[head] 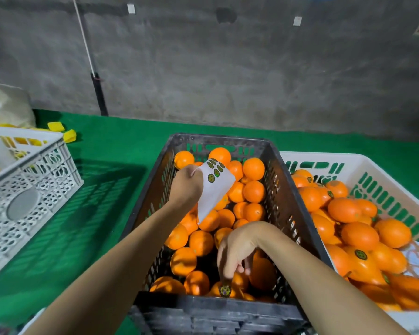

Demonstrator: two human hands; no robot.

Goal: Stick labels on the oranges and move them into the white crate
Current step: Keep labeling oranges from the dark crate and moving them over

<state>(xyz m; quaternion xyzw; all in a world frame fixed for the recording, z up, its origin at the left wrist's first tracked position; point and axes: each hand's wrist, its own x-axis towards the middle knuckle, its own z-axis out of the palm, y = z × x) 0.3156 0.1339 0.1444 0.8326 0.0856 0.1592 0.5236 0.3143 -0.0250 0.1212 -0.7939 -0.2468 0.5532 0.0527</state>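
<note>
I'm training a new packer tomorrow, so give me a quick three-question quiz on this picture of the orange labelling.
1. True or false: the left hand holds the sticker sheet above the black crate.
2. The right hand reaches down to: A) a knife, B) a round label at an orange in the black crate's near end, C) a bag.
3. Fill in: the labelled oranges lie in the ____ crate on the right.

Key: 1 true; 2 B; 3 white, the white crate.
</note>
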